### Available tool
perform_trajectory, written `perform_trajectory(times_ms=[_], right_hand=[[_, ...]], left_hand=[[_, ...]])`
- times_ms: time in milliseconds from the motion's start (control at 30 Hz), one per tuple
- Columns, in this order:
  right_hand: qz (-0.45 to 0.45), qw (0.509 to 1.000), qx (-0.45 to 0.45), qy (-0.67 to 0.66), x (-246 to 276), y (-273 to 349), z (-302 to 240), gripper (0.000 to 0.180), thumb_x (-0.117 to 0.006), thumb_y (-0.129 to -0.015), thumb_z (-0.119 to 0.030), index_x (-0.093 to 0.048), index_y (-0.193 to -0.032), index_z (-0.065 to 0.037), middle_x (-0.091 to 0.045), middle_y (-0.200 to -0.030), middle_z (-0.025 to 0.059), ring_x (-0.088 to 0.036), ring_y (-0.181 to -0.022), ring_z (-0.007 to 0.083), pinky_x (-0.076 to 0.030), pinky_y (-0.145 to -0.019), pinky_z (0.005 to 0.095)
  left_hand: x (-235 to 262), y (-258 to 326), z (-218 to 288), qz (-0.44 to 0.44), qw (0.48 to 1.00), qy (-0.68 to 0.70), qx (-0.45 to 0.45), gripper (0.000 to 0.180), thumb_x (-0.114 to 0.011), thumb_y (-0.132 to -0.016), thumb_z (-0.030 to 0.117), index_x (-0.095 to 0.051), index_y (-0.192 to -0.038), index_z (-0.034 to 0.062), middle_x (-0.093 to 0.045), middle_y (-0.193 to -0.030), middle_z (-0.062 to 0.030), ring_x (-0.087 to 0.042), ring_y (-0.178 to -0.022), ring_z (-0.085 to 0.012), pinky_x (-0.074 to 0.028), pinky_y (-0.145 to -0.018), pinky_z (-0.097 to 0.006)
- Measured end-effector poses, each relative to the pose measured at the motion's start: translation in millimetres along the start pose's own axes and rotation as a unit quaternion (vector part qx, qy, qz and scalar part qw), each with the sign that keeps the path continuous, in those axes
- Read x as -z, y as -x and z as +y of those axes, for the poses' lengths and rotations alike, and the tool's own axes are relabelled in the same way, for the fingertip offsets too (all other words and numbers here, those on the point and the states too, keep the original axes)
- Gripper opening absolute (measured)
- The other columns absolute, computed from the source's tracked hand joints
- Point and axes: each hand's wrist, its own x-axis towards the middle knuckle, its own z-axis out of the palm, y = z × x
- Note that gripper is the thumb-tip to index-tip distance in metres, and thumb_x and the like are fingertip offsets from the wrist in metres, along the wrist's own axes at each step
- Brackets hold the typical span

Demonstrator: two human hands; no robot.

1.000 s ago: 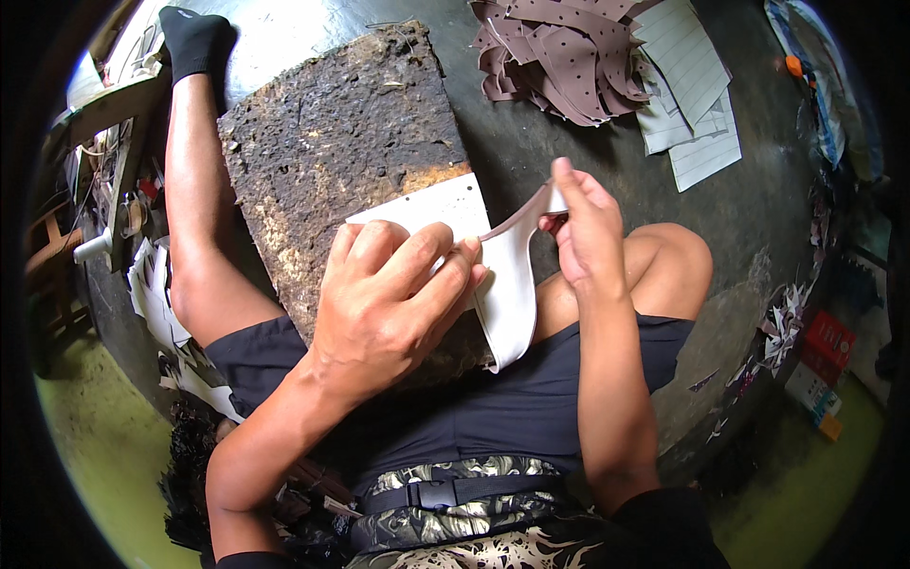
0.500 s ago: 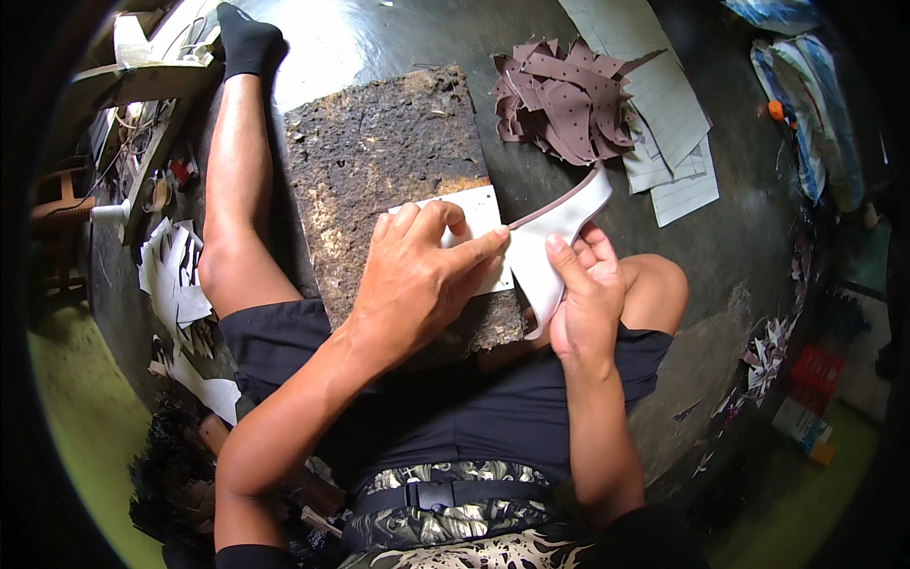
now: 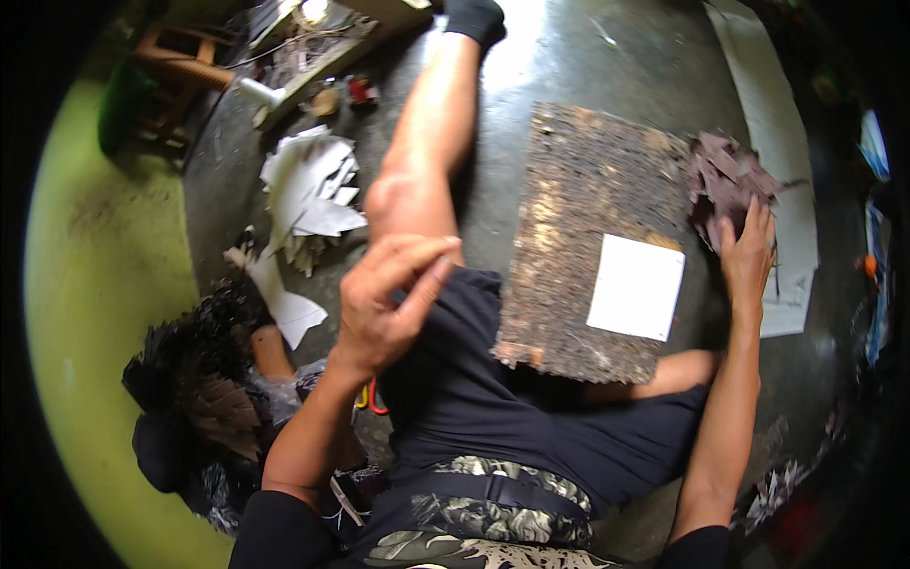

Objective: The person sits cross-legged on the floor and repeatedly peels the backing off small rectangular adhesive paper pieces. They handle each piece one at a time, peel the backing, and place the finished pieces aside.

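Note:
My left hand [image 3: 393, 299] hangs in the air over my left thigh. Its fingers are loosely curled, the thumb stands apart from the index finger, and nothing shows between them. My right hand [image 3: 749, 242] reaches out to the right, fingers apart, touching the near side of a heap of brown cut pieces [image 3: 725, 180]. Whether the fingertips grip a piece is blurred. Between the hands lies a worn, rough board [image 3: 578, 209], and a flat white square sheet [image 3: 637, 289] rests near its lower right corner.
White cut pieces [image 3: 308, 190] are heaped left of my knee. Pale sheets [image 3: 782, 171] lie beyond the brown heap. A wooden frame [image 3: 322, 71] and a stool [image 3: 175, 71] stand at upper left. Dark scraps [image 3: 204, 379] and red-and-yellow handles [image 3: 372, 396] lie beside my left thigh.
The white curved piece has left my hands. My left hand has moved left off the board; my right hand has gone out to the brown heap. The view has swung left.

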Motion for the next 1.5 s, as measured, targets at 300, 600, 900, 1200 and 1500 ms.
perform_trajectory(times_ms=[300, 600, 900, 1200, 1500], right_hand=[[-0.035, 0.987, -0.026, -0.156, 13.2, 72.9, -4.4, 0.064, -0.075, -0.112, -0.024, -0.054, -0.169, -0.003, -0.044, -0.180, 0.0305, -0.036, -0.170, 0.0474, -0.033, -0.137, 0.0522], [-0.033, 0.966, -0.078, -0.243, 76.8, 138.2, -4.2, 0.048, -0.074, -0.111, -0.013, -0.065, -0.157, 0.000, -0.060, -0.169, 0.0257, -0.055, -0.159, 0.0437, -0.041, -0.132, 0.0486], [-0.058, 0.781, -0.123, -0.610, 155.5, 142.4, -113.1, 0.040, -0.072, -0.112, 0.000, -0.066, -0.151, 0.003, -0.069, -0.153, 0.0142, -0.065, -0.141, 0.0240, -0.051, -0.120, 0.0368], [-0.259, 0.611, -0.228, -0.712, 185.8, 130.0, -134.1, 0.020, -0.084, -0.107, -0.006, -0.080, -0.125, 0.003, -0.080, -0.106, -0.0010, -0.069, -0.090, 0.0040, -0.057, -0.082, 0.0222], [-0.220, 0.680, -0.173, -0.678, 134.9, 122.8, -90.9, 0.016, -0.086, -0.104, -0.006, -0.084, -0.117, 0.002, -0.081, -0.101, 0.0018, -0.069, -0.088, 0.0055, -0.055, -0.081, 0.0232]], left_hand=[[153.8, -38.5, -271.4, 0.132, 0.904, -0.349, 0.207, 0.052, -0.083, -0.101, 0.033, -0.076, -0.141, 0.0002, -0.079, -0.139, -0.0246, -0.078, -0.121, -0.0415, -0.060, -0.106, -0.050], [164.0, -44.4, -290.1, 0.125, 0.883, -0.338, 0.301, 0.055, -0.093, -0.092, 0.033, -0.080, -0.133, -0.0020, -0.083, -0.126, -0.0236, -0.081, -0.116, -0.0396, -0.062, -0.104, -0.049], [119.3, -30.3, -86.2, 0.084, 0.870, 0.350, 0.337, 0.039, -0.083, -0.108, 0.017, -0.069, -0.139, -0.0005, -0.080, -0.125, -0.0093, -0.080, -0.107, -0.0190, -0.065, -0.090, -0.035], [-89.0, 34.4, 122.0, -0.204, 0.645, 0.561, 0.478, 0.037, -0.075, -0.116, 0.020, -0.065, -0.145, -0.0013, -0.079, -0.127, -0.0090, -0.078, -0.106, -0.0174, -0.066, -0.093, -0.037], [-146.0, -35.6, 116.7, -0.235, 0.965, 0.106, -0.049, 0.038, -0.082, -0.103, 0.007, -0.071, -0.140, 0.0004, -0.074, -0.120, -0.0202, -0.079, -0.091, -0.0328, -0.064, -0.078, -0.045]])
